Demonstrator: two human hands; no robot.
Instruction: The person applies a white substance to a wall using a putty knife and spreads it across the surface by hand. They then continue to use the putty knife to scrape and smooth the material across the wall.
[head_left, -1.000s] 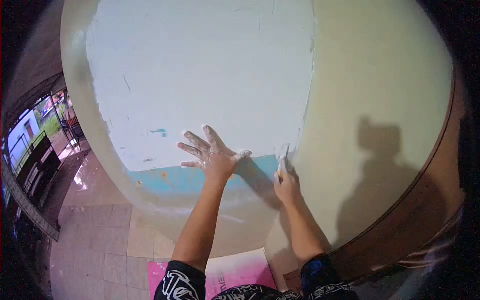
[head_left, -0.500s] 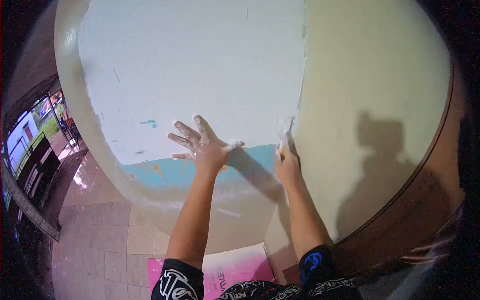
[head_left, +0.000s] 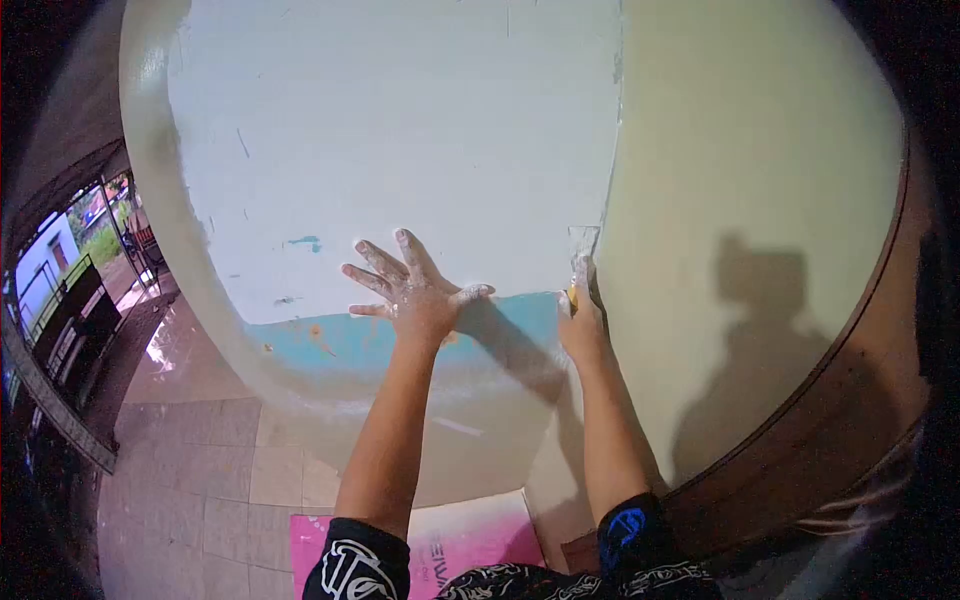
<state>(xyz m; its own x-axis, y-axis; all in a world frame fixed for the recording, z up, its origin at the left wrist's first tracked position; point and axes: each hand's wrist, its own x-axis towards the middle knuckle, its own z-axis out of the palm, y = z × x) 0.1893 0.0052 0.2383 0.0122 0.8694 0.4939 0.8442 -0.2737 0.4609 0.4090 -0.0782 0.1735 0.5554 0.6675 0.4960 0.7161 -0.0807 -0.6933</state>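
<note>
My left hand (head_left: 415,300), dusted with white powder, lies spread against the wall, its fingers on the white-coated area (head_left: 400,130) just above a blue strip (head_left: 380,345). To its right, my right hand (head_left: 582,318) is closed round the yellow handle of a putty knife (head_left: 583,243). The knife's flat, white-smeared blade points upward, near the corner where the white coating meets the cream wall (head_left: 740,150). Small blue patches (head_left: 305,243) and dark scratches show through the white surface. Orange-brown stains mark the blue strip.
A pink and white box (head_left: 480,540) stands on the floor below my arms. Pale floor tiles (head_left: 210,470) stretch to the left, towards a dark railing (head_left: 65,310) and daylight outside. A shadow of a head and shoulders falls on the cream wall.
The putty knife has turned so its blade now shows broad and flat. My right hand still grips it near the corner, and my left hand stays spread on the wall.
</note>
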